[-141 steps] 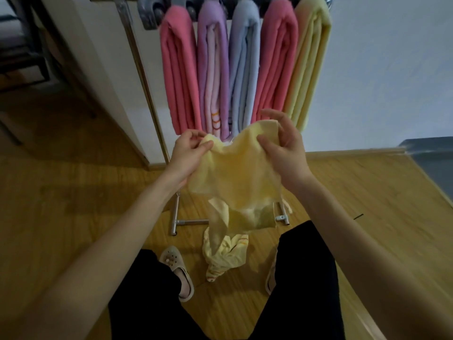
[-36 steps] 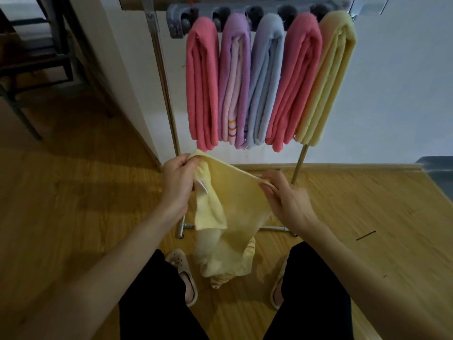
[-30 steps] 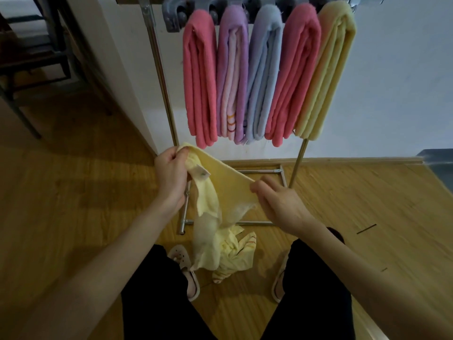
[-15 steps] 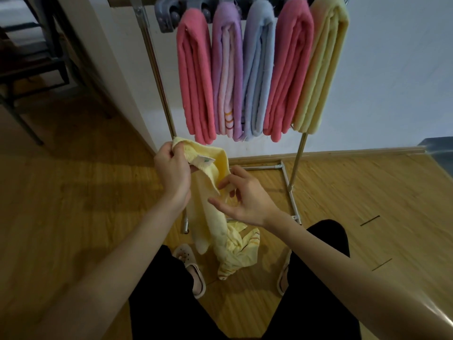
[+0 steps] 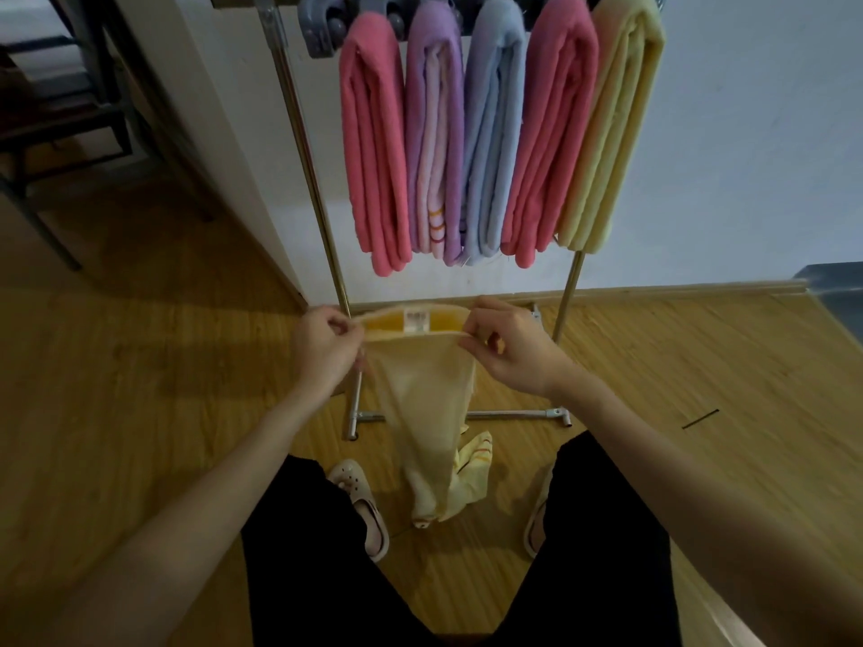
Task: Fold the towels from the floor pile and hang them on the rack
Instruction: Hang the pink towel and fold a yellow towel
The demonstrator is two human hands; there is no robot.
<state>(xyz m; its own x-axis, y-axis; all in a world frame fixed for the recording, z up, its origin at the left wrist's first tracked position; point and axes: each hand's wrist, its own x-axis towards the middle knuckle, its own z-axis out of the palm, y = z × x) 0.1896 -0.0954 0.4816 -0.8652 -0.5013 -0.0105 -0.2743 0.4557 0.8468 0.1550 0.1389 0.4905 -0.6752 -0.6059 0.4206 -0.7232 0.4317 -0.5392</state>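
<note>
A: Towel (image 5: 422, 389) first; where does it lie from the hands?

B: Between them; the left hand (image 5: 322, 347) pinches one end of the top edge and the right hand (image 5: 509, 350) pinches the other, so that edge runs level from side to side, with a small label (image 5: 417, 321) near its middle; the rest hangs straight down between the knees, narrowing towards the floor (image 5: 140, 389).

A: So the long axis is up and down?

B: Yes; the held edge is the short one, the length drops below it, and its tail reaches another pale yellow cloth (image 5: 471, 464) lying on the floor between the slippers; I cannot tell whether the two touch.

A: Which hand is nearer the rack (image 5: 303, 133)?

B: Neither by much; both sit just in front of its lower frame, below the five folded towels (image 5: 490, 133) hanging side by side; the only free stretch of bar I can see is at the left, beside the pink one, so I judge the left hand leads when it goes up; first the length needs folding.

A: What differs from half a second ago?

B: Then the left hand alone held the corner bunched and the right hand was spread open beside it, holding nothing; now the right has taken its corner and the edge is pulled flat between them.
</note>
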